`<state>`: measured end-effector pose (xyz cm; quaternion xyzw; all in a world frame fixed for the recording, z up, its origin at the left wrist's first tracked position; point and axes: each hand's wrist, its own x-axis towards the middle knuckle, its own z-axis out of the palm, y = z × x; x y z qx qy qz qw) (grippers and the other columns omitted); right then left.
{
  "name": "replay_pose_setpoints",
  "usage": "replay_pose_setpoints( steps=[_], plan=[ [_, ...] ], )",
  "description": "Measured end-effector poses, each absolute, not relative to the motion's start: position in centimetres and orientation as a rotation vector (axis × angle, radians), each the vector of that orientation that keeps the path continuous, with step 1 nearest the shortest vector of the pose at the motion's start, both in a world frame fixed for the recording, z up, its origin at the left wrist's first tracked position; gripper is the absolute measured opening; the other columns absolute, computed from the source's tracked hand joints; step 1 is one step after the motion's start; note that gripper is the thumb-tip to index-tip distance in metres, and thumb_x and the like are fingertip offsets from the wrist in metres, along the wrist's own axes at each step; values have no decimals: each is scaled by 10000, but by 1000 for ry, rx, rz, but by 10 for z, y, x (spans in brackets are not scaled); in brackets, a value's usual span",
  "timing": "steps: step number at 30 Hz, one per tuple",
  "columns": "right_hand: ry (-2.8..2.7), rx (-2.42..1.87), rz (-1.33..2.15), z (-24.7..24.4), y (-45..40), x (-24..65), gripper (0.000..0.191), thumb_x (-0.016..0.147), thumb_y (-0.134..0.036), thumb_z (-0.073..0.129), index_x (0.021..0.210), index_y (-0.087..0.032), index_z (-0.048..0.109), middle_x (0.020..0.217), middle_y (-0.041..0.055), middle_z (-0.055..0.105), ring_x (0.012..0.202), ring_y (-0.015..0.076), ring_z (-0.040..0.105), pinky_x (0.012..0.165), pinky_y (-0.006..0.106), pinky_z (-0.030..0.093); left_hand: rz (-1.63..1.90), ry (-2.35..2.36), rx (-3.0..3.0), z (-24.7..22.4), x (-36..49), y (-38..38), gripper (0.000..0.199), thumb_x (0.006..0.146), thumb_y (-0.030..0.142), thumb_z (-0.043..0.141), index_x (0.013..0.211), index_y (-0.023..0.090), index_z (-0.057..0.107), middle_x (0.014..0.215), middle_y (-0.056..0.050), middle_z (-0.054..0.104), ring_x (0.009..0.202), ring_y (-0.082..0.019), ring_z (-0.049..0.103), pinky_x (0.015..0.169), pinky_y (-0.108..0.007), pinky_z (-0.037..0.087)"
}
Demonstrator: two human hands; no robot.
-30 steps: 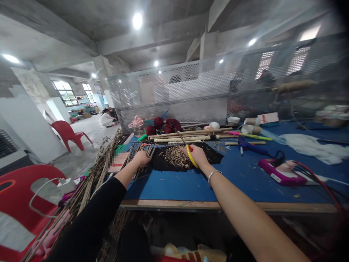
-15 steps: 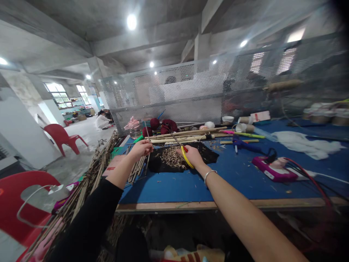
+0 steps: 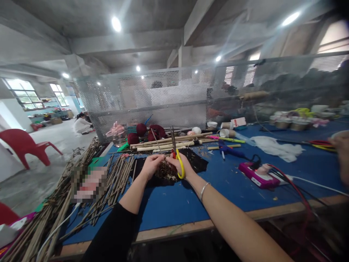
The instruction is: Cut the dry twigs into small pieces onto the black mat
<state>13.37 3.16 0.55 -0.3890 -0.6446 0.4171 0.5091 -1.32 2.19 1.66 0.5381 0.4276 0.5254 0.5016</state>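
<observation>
My left hand pinches a thin stick that points up and away over the blue table. Close beside it, my right hand is wrapped round scissors with yellow and red handles, their blades pointing up. The fingertips of both hands are close together above a heap of small brown plant pieces, which lies on a black cloth. The hands partly cover the heap.
Thin sticks and a long twig bundle lie left. Behind the cloth are bamboo rods and dark red balls. A glue gun, purple power strip and white cloth lie right. Another person's hand shows at the right edge.
The view has swung right and tilted slightly. My hands have come closer together, and the scissors now point more upright. Another person's hand has entered at the right edge.
</observation>
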Motion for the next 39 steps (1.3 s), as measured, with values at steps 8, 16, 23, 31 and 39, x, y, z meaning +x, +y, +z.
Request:
replay_pose_setpoints(
  steps=[8, 16, 23, 31, 39],
  plan=[
    [-1633, -937, 1027, 8, 27, 131, 364, 574, -476, 648, 685, -201, 435, 552, -63, 469, 492, 96, 447, 496, 224, 381, 1257, 1012, 1278, 12, -13, 10, 434, 602, 498, 665, 806, 115, 650, 455, 66, 381, 396, -26, 291, 385, -171, 185],
    [-1751, -963, 1032, 6, 31, 136, 353, 516, -411, 685, 663, -194, 449, 571, -56, 513, 512, 96, 468, 521, 223, 391, 1387, 796, 921, 23, -30, 14, 491, 712, 635, 462, 733, 150, 538, 439, 70, 358, 335, -27, 272, 339, -162, 200],
    [-1651, -924, 983, 1, 49, 148, 337, 500, -341, 701, 677, -189, 457, 631, -37, 563, 561, 106, 501, 590, 244, 424, 1052, 791, 1040, 19, -30, 7, 325, 626, 399, 701, 745, 141, 541, 478, 44, 490, 375, -31, 424, 363, -134, 293],
    [-1407, -989, 878, 0, 55, 156, 359, 607, -456, 620, 794, -192, 466, 766, 34, 608, 611, 140, 543, 561, 262, 433, 899, 868, 1139, 14, -18, 5, 576, 626, 280, 729, 1138, 153, 500, 650, -16, 620, 522, -72, 571, 445, -139, 385],
    [-1341, -951, 984, 3, 45, 146, 365, 560, -432, 679, 690, -209, 421, 583, -38, 540, 469, 108, 476, 451, 240, 382, 970, 1031, 1366, 8, -6, 1, 358, 574, 382, 729, 753, 137, 540, 612, -4, 606, 461, -78, 546, 361, -140, 322]
  ],
)
